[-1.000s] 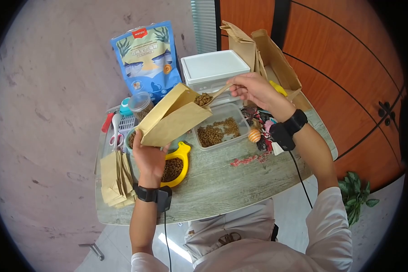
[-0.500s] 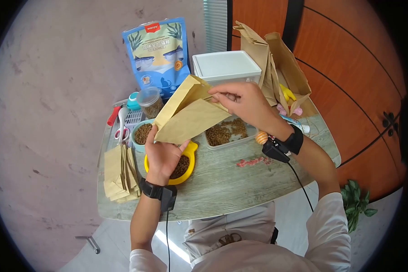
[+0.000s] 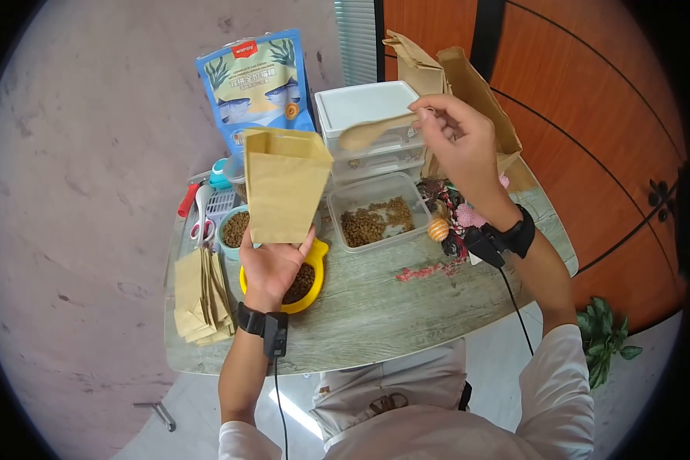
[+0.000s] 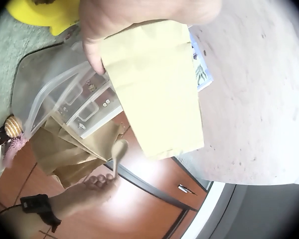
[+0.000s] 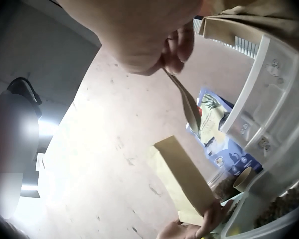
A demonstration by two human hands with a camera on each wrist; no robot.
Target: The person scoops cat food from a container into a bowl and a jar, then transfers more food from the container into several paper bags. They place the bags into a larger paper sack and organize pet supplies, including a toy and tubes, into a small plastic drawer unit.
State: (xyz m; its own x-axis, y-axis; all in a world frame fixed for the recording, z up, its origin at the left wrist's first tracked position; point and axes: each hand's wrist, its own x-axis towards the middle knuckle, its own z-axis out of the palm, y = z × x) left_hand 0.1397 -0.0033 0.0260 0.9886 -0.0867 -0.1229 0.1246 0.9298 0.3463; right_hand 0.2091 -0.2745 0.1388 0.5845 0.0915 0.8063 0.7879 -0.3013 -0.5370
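Observation:
My left hand (image 3: 272, 272) holds a tan paper bag (image 3: 287, 192) upright by its base, its folded-edge mouth at the top. What is inside the bag is hidden. To the right and higher, my right hand (image 3: 468, 146) pinches a wooden spoon (image 3: 364, 136) by the handle end; the bowl of the spoon points left, beyond the bag's upper right corner. In the right wrist view the spoon (image 5: 190, 112) hangs above the bag (image 5: 182, 177). Below the spoon on the table sits a clear plastic container (image 3: 383, 244) with brown kibble (image 3: 364, 228) over its bottom.
A yellow bowl (image 3: 319, 268) and a teal bowl (image 3: 223, 236), both with kibble, stand near my left hand. Flat paper bags (image 3: 199, 299) lie at left. Behind are a blue pet food bag (image 3: 261, 84), white drawers (image 3: 376, 107) and large paper bags (image 3: 479, 100). Toys (image 3: 438, 229) lie at right.
The spoon carried kibble to the bag's mouth, and my right hand dipped over it. Now the spoon is out, up and right. My left hand has turned the bag from tilted to upright.

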